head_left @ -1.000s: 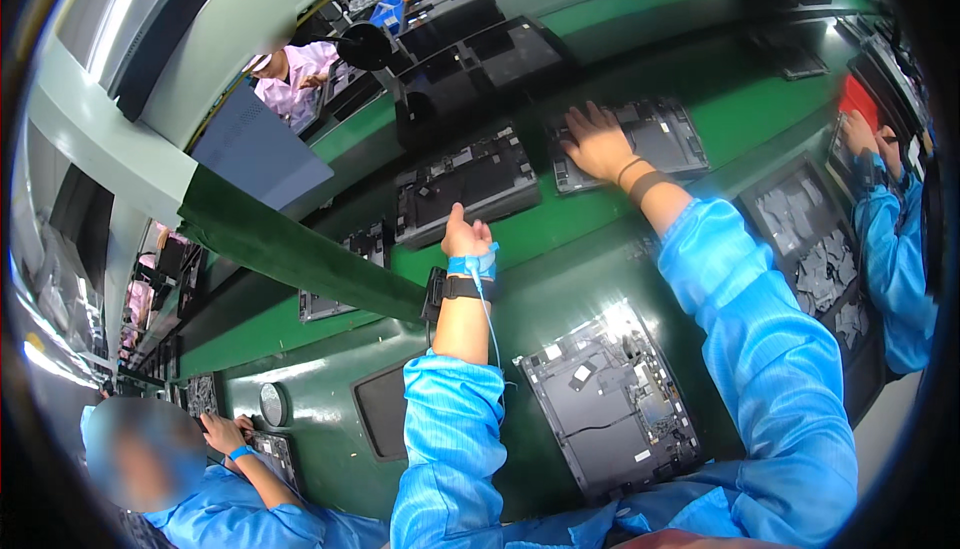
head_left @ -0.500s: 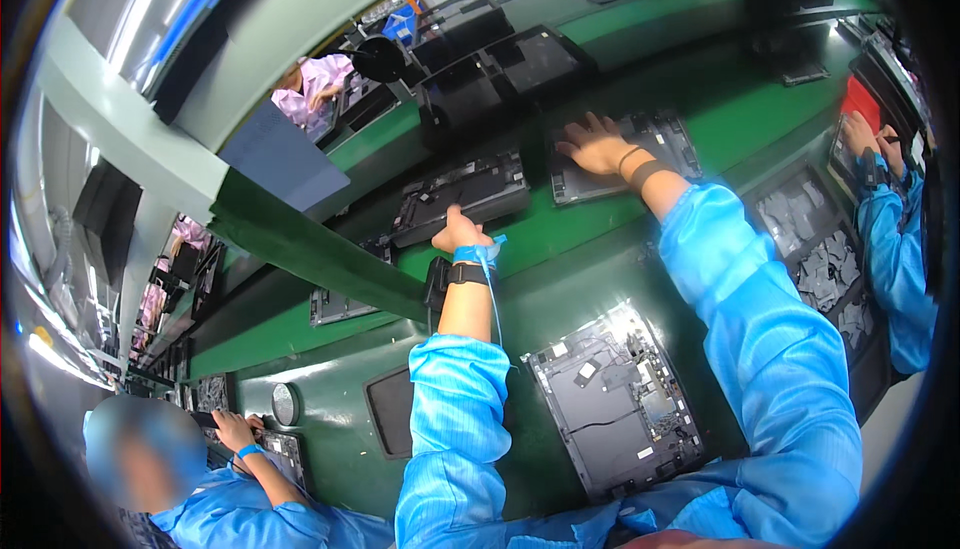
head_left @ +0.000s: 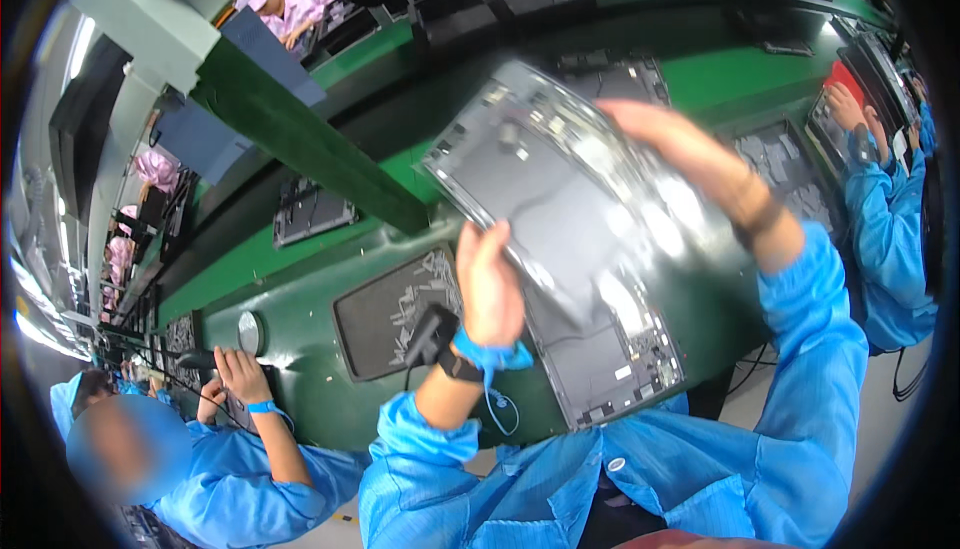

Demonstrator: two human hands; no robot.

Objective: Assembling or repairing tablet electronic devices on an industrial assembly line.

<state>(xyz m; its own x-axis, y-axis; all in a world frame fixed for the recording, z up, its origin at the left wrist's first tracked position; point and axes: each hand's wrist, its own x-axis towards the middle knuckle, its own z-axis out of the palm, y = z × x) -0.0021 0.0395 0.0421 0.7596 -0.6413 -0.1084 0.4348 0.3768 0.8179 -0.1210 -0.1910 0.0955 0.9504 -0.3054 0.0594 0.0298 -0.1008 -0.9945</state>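
Note:
I hold a grey laptop shell [head_left: 540, 184] lifted and tilted above the green bench, blurred by motion. My left hand [head_left: 488, 284] grips its near lower edge; a blue wrist strap circles that wrist. My right hand [head_left: 672, 139] clasps its far right side, a dark band on that wrist. Under the lifted shell lies another opened laptop base [head_left: 610, 359] with its inner parts showing, on the bench in front of me.
A dark mat [head_left: 395, 314] lies to the left on the green bench [head_left: 300, 309]. Another laptop base [head_left: 312, 214] sits on the belt beyond. Co-workers in blue coats work at my left [head_left: 240, 379] and right [head_left: 880, 199]. A green overhead beam [head_left: 290, 139] crosses the line.
Both hands were reaching out to laptop parts on the far belt; now they have pulled back and lifted a grey shell up close, over the base in front of me.

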